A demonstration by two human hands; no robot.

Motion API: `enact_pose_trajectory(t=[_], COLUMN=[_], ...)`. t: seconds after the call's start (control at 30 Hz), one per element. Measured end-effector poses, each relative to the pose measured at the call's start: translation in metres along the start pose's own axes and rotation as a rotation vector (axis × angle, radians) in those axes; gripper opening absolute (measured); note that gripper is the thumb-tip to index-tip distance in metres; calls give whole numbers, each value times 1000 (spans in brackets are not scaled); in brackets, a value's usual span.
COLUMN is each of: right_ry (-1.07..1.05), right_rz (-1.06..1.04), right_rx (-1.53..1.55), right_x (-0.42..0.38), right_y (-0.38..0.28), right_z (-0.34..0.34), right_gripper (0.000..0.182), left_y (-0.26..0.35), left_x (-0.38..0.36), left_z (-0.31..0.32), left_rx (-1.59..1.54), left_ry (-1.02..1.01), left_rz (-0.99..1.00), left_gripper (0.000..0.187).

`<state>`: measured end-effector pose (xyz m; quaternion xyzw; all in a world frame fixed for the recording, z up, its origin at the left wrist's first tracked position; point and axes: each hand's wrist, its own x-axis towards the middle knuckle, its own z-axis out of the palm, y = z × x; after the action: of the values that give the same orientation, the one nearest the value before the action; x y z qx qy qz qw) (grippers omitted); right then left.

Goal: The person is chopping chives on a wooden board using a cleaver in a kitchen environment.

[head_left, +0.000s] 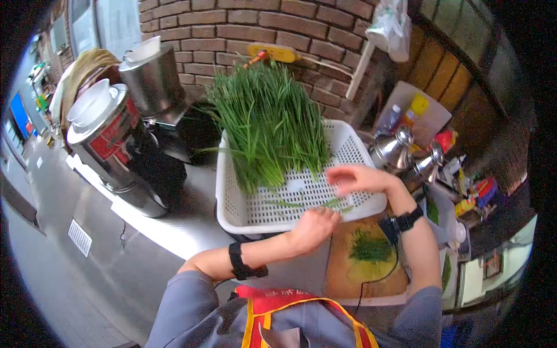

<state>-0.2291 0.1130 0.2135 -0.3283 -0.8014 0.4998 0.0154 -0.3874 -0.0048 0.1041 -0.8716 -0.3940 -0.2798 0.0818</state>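
My left hand (315,229) is closed at the near rim of a white perforated plastic basket (225,200), with a few green chive strands (333,203) sticking out of its fingers. Above the basket's right side is my right hand (361,178), its fingers bent but apart, holding nothing that I can see. A big heap of long green chives (270,119) fills the far left part of the basket. Loose strands lie on the basket floor near my left hand. Chopped greens (371,246) rest on a wooden cutting board (342,272), just in front of the basket.
Two metal containers (154,78) with white bowls on top stand at the left of the steel counter (200,229). Metal pots (391,148) and bottles crowd the right. A brick wall (197,29) rises behind. A dark cord (371,282) crosses the board.
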Motion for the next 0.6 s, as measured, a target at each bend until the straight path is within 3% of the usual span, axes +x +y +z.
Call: enact_pose_trajectory(t=[0.07,0.17,0.27,0.3,0.33,0.37,0.4,0.43,0.5,0.6], right_ry=[269,611,460,411,365,317,286,325,403,482], right_rz=[25,226,366,341,313,288,267,372,579,577], right_rx=[26,-140,-345,-404,-465,-523,-454,-448,-435,-517], right_x=[9,35,58,66,74,82,89,96,111,118], right_y=[13,45,63,73,83,92,100,100,100,108], right_z=[-9,-17,-24,-24,-26,-27,-31,-34,-34,-37], right_gripper=[55,59,70,70,72,73,74,75,76,79], left_y=[1,-7,-33,-50,-69,-92,-107,-123,-124,-117], left_x=[-9,-17,-18,-10,-8,-14,-16,-19,-13,10], left_z=[9,1,-27,-40,-47,-45,-49,-43,-48,-22], left_rx=[-46,-205,-469,-490,-427,-341,-278,-241,-95,-135], left_ry=[-86,-188,-178,-387,-399,-346,-408,-544,-637,-830], left_rz=[43,-68,-188,-373,-444,-396,-348,-337,-165,-86], left_gripper=[15,14,39,46,43,40,36,34,34,36])
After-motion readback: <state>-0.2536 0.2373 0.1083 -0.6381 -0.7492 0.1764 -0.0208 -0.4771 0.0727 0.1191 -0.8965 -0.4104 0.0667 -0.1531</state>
